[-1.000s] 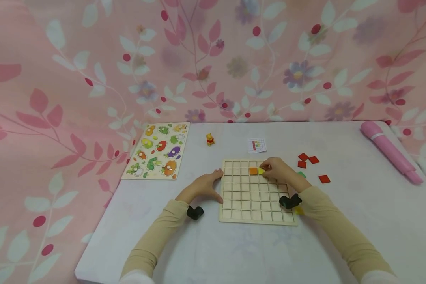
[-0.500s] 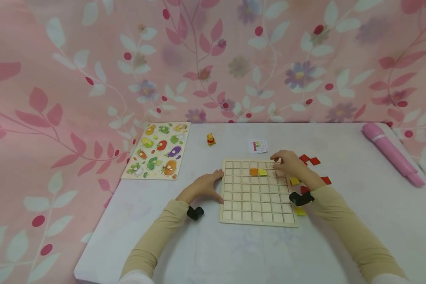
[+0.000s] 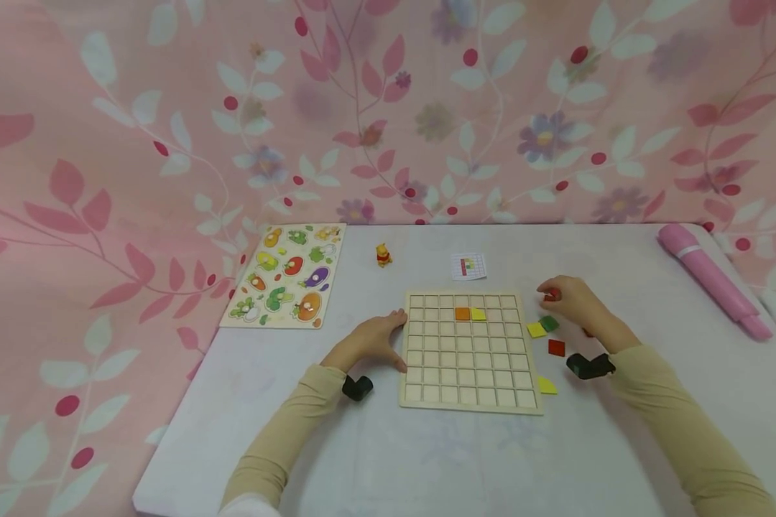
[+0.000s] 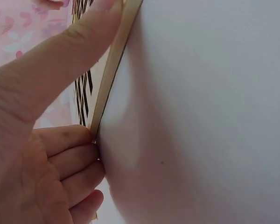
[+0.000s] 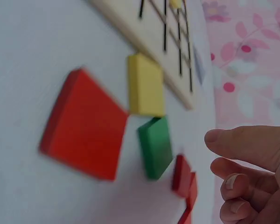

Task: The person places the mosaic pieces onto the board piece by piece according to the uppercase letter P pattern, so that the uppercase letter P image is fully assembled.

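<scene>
My left hand [image 3: 370,342] rests against the left edge of a wooden grid board [image 3: 465,390]; thumb and fingers are spread along that edge, touching it. An orange tile [image 3: 462,314] and a yellow tile [image 3: 478,314] lie side by side in cells of an upper row. Right of the board, my right hand [image 3: 575,301] hovers over red tiles [image 3: 552,295], partly hiding them. In the right wrist view its thumb and loosely bent fingers stand apart with nothing between them. Nearer the board lie a green tile [image 5: 156,148], a yellow square [image 5: 147,84] and a red tile [image 5: 86,126].
A yellow rounded piece [image 3: 547,385] touches the board's lower right side. Behind the board lies a small pattern card [image 3: 468,266]. A bear figurine [image 3: 383,255] stands further left, near a vegetable puzzle board [image 3: 284,276]. A pink microphone-like toy [image 3: 711,276] lies far right.
My right hand has let go of the yellow tile, now lying beside the orange one, and moved right to the red tiles. The left hand has stayed at the board's edge.
</scene>
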A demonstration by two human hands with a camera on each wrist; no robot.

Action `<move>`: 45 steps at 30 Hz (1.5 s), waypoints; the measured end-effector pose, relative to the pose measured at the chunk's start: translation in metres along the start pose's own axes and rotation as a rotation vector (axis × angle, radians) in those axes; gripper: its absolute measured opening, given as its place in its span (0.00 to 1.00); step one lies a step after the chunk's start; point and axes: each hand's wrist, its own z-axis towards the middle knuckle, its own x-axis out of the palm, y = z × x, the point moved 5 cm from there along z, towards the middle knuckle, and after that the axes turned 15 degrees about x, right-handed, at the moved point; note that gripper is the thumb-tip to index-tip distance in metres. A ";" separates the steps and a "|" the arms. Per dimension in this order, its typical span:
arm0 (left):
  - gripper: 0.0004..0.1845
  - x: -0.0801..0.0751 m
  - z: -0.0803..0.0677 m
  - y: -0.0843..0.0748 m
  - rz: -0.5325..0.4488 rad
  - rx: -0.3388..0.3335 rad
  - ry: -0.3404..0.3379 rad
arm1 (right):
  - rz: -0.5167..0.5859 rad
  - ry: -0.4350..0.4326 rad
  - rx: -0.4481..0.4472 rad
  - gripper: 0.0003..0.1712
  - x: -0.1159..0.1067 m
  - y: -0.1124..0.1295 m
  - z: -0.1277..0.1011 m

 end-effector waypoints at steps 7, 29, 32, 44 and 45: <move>0.57 0.000 0.001 0.000 0.008 -0.022 0.008 | -0.022 0.064 0.128 0.17 0.005 -0.022 0.002; 0.57 0.000 0.000 -0.001 -0.005 -0.023 0.012 | 0.005 0.018 0.195 0.18 0.010 -0.035 0.002; 0.57 0.000 -0.001 0.000 -0.003 -0.031 0.014 | -0.003 0.011 0.165 0.18 0.008 -0.030 0.004; 0.59 0.003 -0.004 0.003 -0.060 -0.023 -0.020 | 0.067 -0.110 -0.131 0.14 0.005 0.034 0.003; 0.59 0.004 -0.005 0.004 -0.062 -0.020 -0.021 | 0.073 -0.118 -0.150 0.14 0.007 0.040 0.003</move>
